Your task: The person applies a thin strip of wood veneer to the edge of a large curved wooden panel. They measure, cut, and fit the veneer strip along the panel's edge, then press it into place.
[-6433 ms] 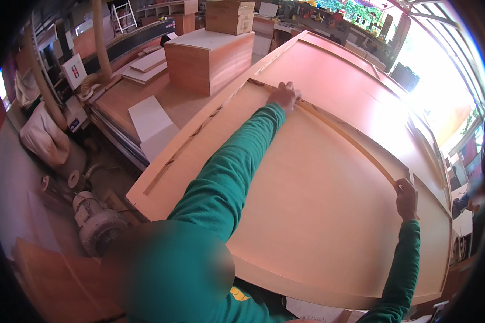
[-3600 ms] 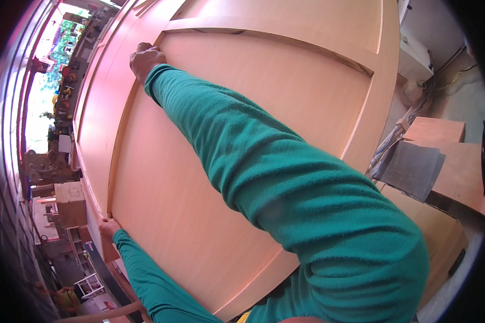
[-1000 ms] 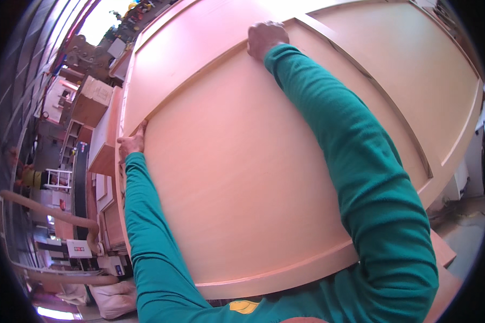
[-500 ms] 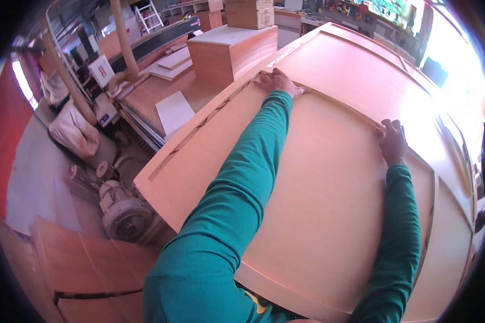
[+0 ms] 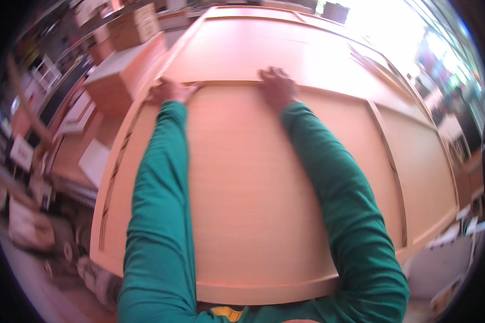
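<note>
A large pale wooden panel frame (image 5: 242, 188) lies before me, with raised strips dividing its flat face. One thin wooden strip (image 5: 226, 83) crosses it beyond my forearms. My left hand (image 5: 171, 90) grips this strip near its left end, where it meets the side edge, with the thumb stretched along it. Farther right, my right hand (image 5: 278, 89) has its fingers bent over the same strip. Motion blurs both hands, and the fingertips behind the strip are hidden. Dark streaks mark a line (image 5: 121, 156) along the frame's left side.
Left of the frame stand a wooden box unit (image 5: 121, 70) with a cardboard box (image 5: 132, 29) on top, and loose white boards (image 5: 94, 161). Blurred machinery (image 5: 91, 274) sits low at the left. Loose strips (image 5: 382, 70) lie on the frame's far right.
My view has swung to the right, so the frame now appears straighter ahead. My right hand has moved left along the strip, closer to my left hand, which stays by the strip's left end.
</note>
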`<action>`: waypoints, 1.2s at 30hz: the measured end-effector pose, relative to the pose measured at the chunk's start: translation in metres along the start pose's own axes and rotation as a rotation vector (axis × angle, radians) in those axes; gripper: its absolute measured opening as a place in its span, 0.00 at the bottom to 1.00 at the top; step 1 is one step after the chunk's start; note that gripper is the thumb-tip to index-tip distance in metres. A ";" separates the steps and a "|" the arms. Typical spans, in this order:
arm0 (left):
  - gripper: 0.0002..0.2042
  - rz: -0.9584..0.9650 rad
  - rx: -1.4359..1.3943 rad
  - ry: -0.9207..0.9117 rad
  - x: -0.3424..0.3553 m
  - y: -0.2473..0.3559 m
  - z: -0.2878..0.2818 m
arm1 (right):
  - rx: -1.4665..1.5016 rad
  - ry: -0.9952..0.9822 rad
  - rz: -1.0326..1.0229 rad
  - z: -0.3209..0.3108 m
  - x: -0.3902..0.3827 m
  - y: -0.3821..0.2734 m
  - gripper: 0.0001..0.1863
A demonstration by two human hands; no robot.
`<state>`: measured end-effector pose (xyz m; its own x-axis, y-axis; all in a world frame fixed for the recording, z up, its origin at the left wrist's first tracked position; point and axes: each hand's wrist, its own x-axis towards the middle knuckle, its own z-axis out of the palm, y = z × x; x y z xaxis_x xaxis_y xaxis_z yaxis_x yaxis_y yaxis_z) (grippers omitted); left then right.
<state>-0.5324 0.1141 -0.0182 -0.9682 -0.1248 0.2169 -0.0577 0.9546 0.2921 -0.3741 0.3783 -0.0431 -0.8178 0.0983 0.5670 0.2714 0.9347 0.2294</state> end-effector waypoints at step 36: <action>0.76 0.195 -0.114 0.033 0.072 0.002 0.038 | 0.091 -0.129 1.155 -0.005 -0.066 0.195 0.31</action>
<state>-0.6113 0.1171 -0.0372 -0.9496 0.0487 0.3096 0.1598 0.9251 0.3446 -0.2651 0.5522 -0.0317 -0.1553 0.9362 0.3154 0.8553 0.2872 -0.4313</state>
